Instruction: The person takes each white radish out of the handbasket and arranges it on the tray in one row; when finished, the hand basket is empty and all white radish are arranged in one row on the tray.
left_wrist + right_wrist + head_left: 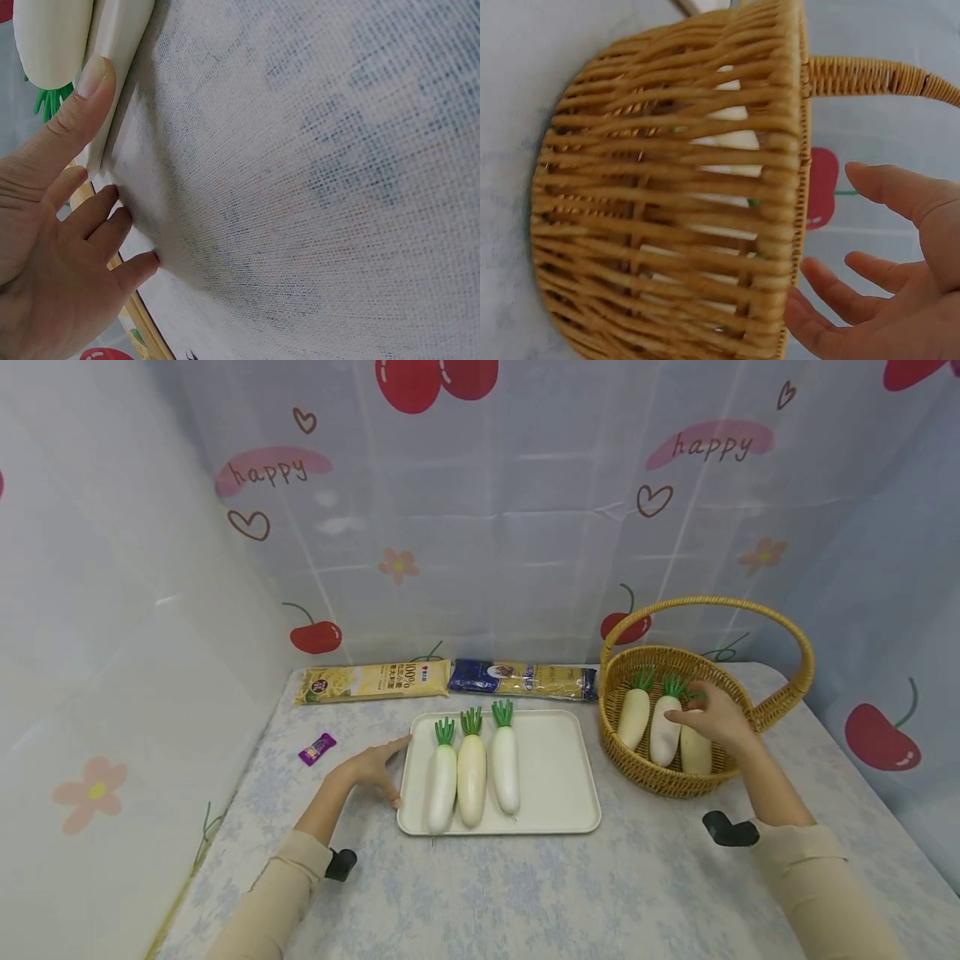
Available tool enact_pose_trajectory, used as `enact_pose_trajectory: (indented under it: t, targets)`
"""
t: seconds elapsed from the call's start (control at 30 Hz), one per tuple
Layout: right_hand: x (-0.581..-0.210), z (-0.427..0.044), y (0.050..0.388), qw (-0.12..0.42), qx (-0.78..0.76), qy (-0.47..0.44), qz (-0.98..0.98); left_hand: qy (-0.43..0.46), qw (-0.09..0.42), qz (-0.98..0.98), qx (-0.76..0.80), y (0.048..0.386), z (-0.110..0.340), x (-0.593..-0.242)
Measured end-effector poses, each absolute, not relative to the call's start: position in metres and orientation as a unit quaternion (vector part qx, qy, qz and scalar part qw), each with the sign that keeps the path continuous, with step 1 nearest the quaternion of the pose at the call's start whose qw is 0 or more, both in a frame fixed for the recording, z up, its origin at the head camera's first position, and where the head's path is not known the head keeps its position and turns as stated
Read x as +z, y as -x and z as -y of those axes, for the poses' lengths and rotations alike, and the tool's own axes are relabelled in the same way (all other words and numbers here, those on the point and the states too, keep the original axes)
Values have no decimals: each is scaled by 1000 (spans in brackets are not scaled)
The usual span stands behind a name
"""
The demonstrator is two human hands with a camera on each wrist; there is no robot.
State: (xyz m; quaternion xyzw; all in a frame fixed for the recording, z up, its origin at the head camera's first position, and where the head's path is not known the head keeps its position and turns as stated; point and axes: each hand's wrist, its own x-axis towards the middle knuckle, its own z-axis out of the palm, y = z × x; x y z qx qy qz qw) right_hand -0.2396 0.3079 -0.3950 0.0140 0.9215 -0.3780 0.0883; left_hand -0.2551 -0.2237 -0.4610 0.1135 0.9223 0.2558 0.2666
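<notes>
My left hand (372, 770) is at the left side of a white tray (555, 768), its fingers extended and its thumb at the rim in the left wrist view. Side by side on the tray lie three white radishes with green tops: the left radish (443, 785), middle radish (472, 781) and right radish (506, 772). Over the wicker basket (652, 777) hovers my right hand (716, 714), fingers spread and holding nothing. Inside the basket are a radish (634, 718), a second radish (664, 731) and a third radish (695, 753), whose top is partly hidden by that hand.
Behind the tray lie a yellow pasta packet (375, 681) and a blue-and-yellow pasta packet (525, 680). A small purple wrapped sweet (317, 748) is on the left of the flowered tablecloth (525, 893). The basket's tall handle (705, 602) arches over it. Printed curtains (480, 527) enclose the table.
</notes>
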Motion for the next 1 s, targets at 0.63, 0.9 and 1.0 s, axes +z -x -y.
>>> enact_pose_trajectory:
  t: [0.63,0.9,1.0]
  targets:
    - [-412,-327,249,143,-298,-38,-943,-117,268,-921,257,255,223,-459]
    - [-417,-332,251,164,-283,-27,-944,-117,267,-922,254,254,223,-459]
    - [-421,-333,252,177,-274,-12,-945,-115,269,-922,252,255,223,-459]
